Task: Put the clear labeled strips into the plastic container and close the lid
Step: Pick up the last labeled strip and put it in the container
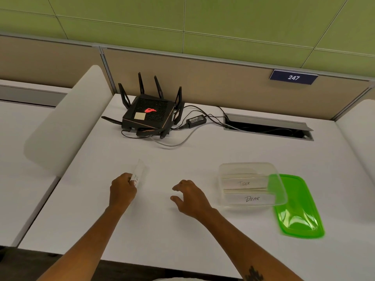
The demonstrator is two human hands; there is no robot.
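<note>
Clear handwritten strip (139,173) pinched upright in left hand (122,190), left of centre on white desk (162,230). Right hand (189,196) empty, fingers spread, hovering. Transparent rectangular plastic container (251,185) further right, holding strips marked TIGER and BEAR, overlapping translucent green lid (298,209). Black antennaed router (149,114) and cables behind; path unobstructed.

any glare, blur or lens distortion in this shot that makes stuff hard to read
Head view: wide-angle bending curves the partition edges; glare patches sit on the green lid; the strip in the left hand is smeared, its writing unreadable; TIGER and BEAR inside the clear container stay legible; the right hand looks sharp.
</note>
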